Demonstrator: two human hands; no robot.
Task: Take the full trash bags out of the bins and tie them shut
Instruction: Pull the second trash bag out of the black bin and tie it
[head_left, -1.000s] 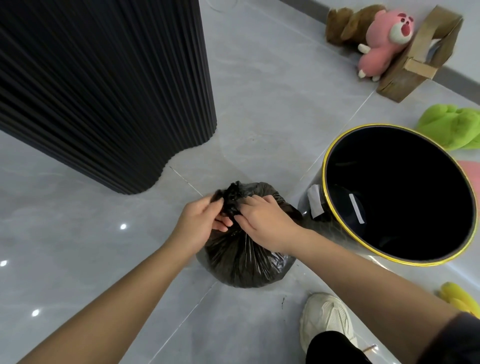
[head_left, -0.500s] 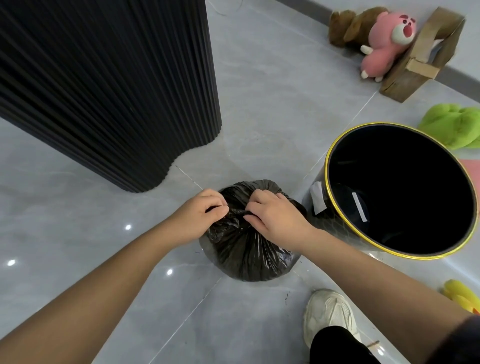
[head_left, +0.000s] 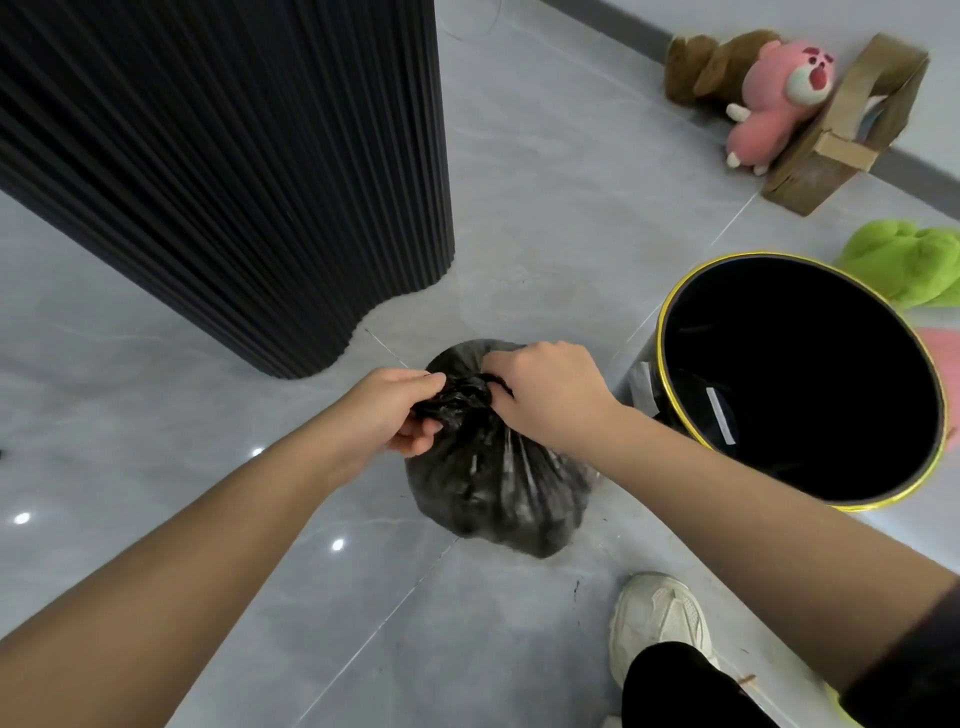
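The bag, black and full, sat on the floor, out of the bin and just to its left. Its neck was gathered into a bunched twist at the top, and the film below it was pulled into tight pleats. Whether a knot was finished could not be told; your fingers covered it.

Your left hand gripped the left side of the twist, thumb on top and fingers curled beneath. Your right hand gripped the right side, fingers hooked into the bunched plastic, knuckles up. The two hands sat close together over the bag, with the twist between them.

The bin stood open beside your right forearm, with a yellow rim and a dark interior. A white strip showed on its inner wall. No liner could be made out inside.

Your shoe, pale, was planted near the bag's lower right. A black fluted column rose at upper left, well apart from the bag.

Along the far wall lay a brown plush, a pink plush touching it, and a cardboard piece leaning beside the pink one. A green plush lay just behind the bin.
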